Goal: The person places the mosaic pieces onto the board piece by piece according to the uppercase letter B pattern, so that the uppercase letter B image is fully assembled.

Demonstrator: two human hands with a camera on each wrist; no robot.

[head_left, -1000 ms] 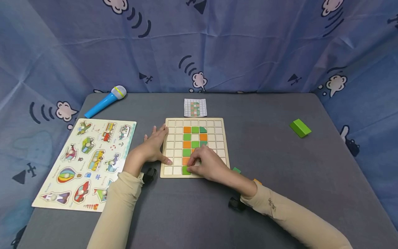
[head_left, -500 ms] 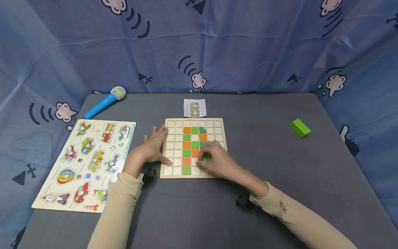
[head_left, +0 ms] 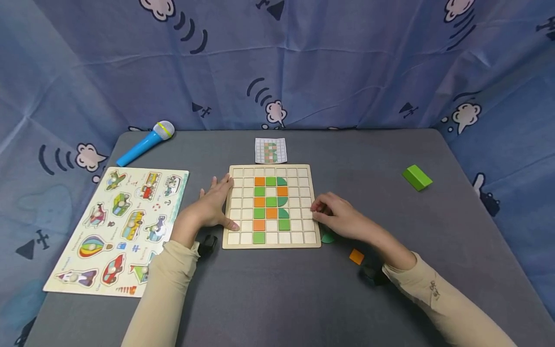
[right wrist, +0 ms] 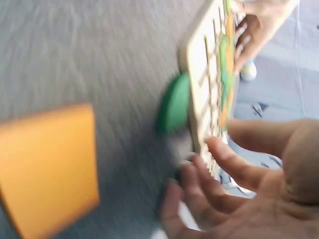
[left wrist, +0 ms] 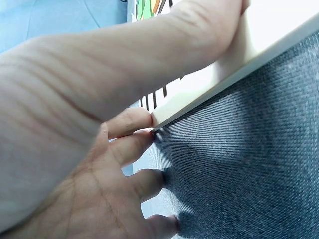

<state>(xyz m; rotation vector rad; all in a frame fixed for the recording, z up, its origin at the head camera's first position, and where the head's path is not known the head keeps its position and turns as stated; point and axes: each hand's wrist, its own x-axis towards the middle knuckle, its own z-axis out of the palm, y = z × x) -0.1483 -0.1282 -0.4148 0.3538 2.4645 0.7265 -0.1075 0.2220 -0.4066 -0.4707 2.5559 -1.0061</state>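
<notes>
A wooden grid board [head_left: 299, 237] lies mid-table, with orange, green and rounded dark green tiles in its cells. My left hand [head_left: 207, 206] rests at its left edge, thumb on the surface and fingers spread along the side, as the left wrist view also shows. My right hand [head_left: 340, 217] is at the board's right edge, its fingers [right wrist: 234, 162] loosely bent and nothing seen between them. Below it, a rounded green tile [right wrist: 174, 104] lies against the board's edge. A square orange tile [head_left: 357, 257] lies on the table nearer the right wrist.
Just behind the board is a small pattern card [head_left: 270, 151]. At the left lie a picture peg puzzle [head_left: 143, 202] and a blue toy microphone [head_left: 145, 143]. A green block [head_left: 417, 178] sits far right. A patterned blue curtain [head_left: 347, 62] hangs behind the table.
A green square tile now shows in the board's lower right column, where my right hand was. That hand has moved right, off the tiles, uncovering the loose tiles. The left hand stays put.
</notes>
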